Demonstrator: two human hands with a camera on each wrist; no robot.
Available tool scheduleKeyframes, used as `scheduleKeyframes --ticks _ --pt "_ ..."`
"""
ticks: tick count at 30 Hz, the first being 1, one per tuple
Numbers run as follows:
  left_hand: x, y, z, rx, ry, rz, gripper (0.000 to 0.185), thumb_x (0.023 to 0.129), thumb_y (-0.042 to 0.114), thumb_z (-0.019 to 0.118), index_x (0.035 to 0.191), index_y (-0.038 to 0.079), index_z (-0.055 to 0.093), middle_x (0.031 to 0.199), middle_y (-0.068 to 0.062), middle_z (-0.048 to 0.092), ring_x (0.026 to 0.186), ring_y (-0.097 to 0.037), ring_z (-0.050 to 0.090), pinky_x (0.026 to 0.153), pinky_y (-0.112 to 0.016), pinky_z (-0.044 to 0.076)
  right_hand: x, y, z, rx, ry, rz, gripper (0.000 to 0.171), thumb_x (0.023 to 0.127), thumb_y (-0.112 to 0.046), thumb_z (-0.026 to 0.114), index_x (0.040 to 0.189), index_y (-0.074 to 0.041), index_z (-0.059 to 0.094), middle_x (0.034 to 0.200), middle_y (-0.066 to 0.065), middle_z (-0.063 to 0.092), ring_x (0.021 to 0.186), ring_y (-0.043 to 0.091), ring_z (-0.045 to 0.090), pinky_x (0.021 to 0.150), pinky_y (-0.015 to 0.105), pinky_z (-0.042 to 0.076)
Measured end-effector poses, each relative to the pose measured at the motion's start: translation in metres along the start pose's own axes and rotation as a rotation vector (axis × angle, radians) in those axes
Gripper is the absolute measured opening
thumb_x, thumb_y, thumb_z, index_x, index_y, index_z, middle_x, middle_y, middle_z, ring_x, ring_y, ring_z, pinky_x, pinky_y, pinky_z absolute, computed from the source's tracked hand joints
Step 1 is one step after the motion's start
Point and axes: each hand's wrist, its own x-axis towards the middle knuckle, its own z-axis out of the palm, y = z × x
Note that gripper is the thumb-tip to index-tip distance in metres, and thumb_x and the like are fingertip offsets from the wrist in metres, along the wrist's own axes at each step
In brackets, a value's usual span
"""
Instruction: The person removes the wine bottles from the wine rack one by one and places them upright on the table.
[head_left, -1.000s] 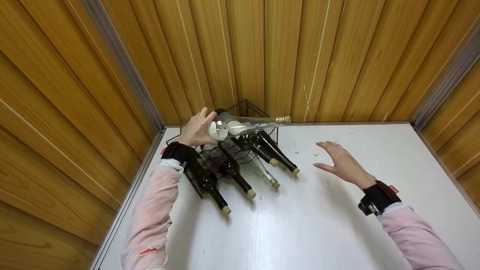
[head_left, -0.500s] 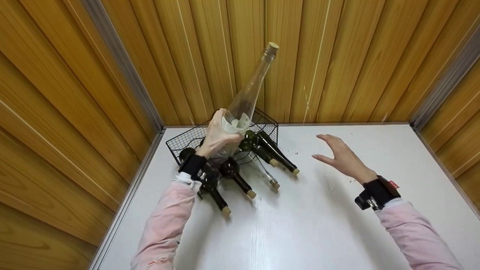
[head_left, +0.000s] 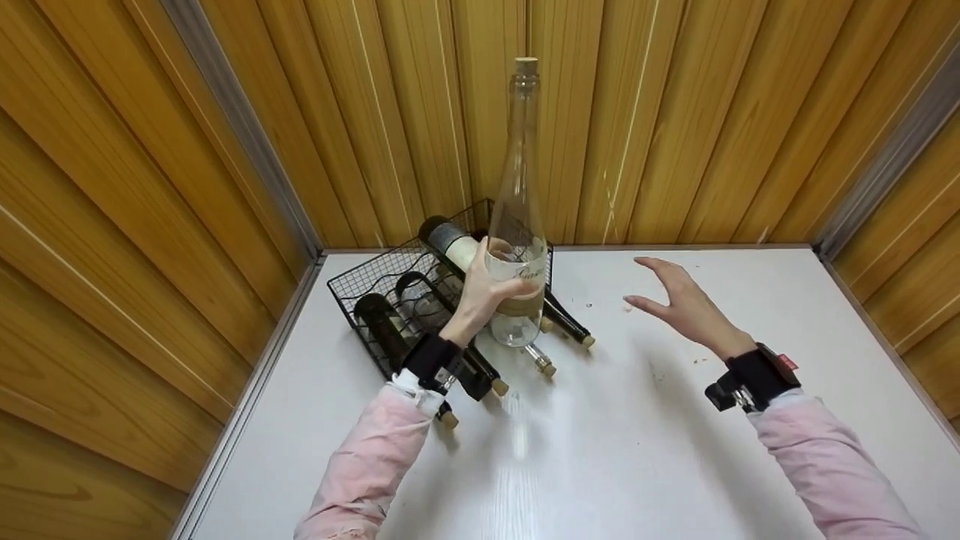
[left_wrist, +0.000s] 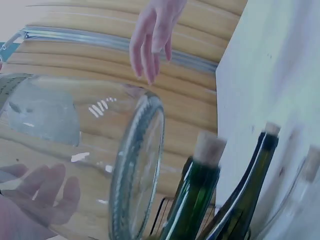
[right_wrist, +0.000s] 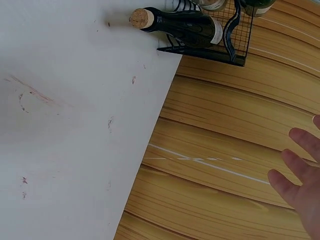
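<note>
- I'm holding the clear glass bottle [head_left: 517,247] upright in my left hand [head_left: 484,296], lifted off the white table [head_left: 637,450], with its corked neck pointing to twelve o'clock against the wooden wall panels [head_left: 637,135].
- So the way I'm judging it: the clear bottle is out of the black wire rack [head_left: 367,281] and turned upright, but it is not standing on anything yet, so setting it down is what's left.
- My left fingers and thumb are wrapping the lower body of the bottle, right at the pale label; in the left wrist view I'm seeing my fingers [left_wrist: 47,192] through the glass, beside the round base [left_wrist: 137,170].
- The bottle is sitting at about one o'clock from my left palm, rising straight above it, its base hanging just above the corked necks poking out of the rack.
- My right hand [head_left: 679,304] is hovering at three o'clock of the bottle, well apart from it, fingers spread and relaxed, gripping nothing, touching nothing.
- In the rack I'm still counting several bottles lying on their sides: a dark green bottle [head_left: 386,326] at the left, another dark bottle with a label [head_left: 450,240] on top at the back, and corks pointing towards five o'clock.
- The right wrist view is catching one cork end [right_wrist: 141,18] at the rack's corner, and bare tabletop below it.
</note>
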Motion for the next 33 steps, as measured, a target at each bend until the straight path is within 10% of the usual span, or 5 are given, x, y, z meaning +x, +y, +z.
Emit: scheduleKeyframes --ticks 21,33 --pt "-0.071 -0.041 0.101 -0.241 -0.096 -0.105 0.066 0.056 0.017 0.074 0.115 0.004 0.046 0.102 -0.007 0.056 0.09 -0.018 0.054 0.081 -0.035 0.041 0.007 -0.01 -0.003 0.103 0.079 0.019 0.06 0.086 -0.027 0.062 0.134 -0.001 0.037 0.132 0.021 0.039 0.121 0.039 0.03 0.093 0.056 0.025" --pt "-0.091 -0.076 0.122 -0.231 -0.103 -0.25 0.066 0.055 0.014 0.074 0.115 0.007 0.046 0.099 -0.004 0.055 0.087 -0.019 0.053 0.078 -0.035 0.042 0.01 -0.033 -0.005 0.953 0.105 0.148 0.028 0.098 -0.012 0.038 0.117 0.002 0.054 0.117 0.022 0.05 0.106 0.034 0.05 0.083 0.041 0.044"
